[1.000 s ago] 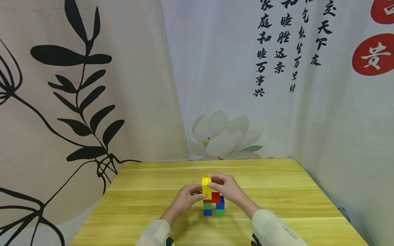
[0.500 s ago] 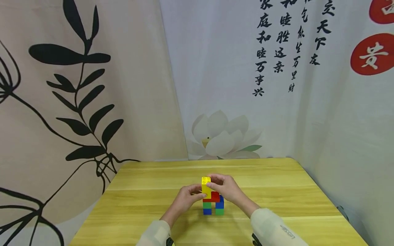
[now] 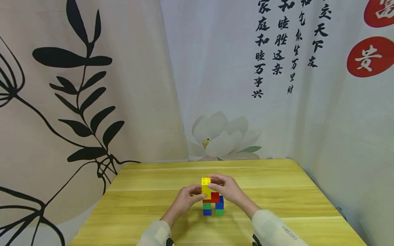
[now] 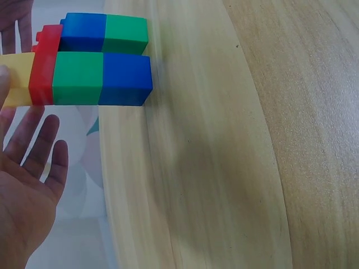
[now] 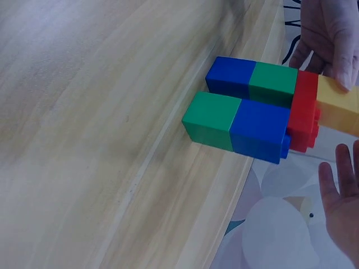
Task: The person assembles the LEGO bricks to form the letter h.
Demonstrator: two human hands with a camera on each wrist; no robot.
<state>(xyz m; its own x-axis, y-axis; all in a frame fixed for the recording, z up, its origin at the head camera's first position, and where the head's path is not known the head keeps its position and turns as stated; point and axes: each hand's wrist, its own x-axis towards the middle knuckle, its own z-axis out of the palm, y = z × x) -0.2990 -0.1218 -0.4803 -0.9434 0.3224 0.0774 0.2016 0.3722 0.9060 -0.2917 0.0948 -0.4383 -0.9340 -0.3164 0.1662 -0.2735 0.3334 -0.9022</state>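
A small structure of toy building bricks stands upright at the middle of the table. Its left leg has a green brick (image 3: 207, 206) over a blue brick (image 3: 207, 212); its right leg has a blue brick (image 3: 220, 205) over a green one. A red brick (image 4: 45, 70) bridges both legs. Over its left end rises a yellow block (image 3: 206, 191) with studs on top. My left hand (image 3: 184, 199) pinches the yellow block low on its left side, thumb in front. My right hand (image 3: 228, 187) holds its upper part from the right, with the thumb on the near face.
The wooden table (image 3: 138, 205) has a pale grain and extends to both sides of the bricks. Behind it hangs a curtain (image 3: 147, 85) printed with black leaves, a lotus and Chinese characters. Light sleeves (image 3: 274, 227) cover both forearms.
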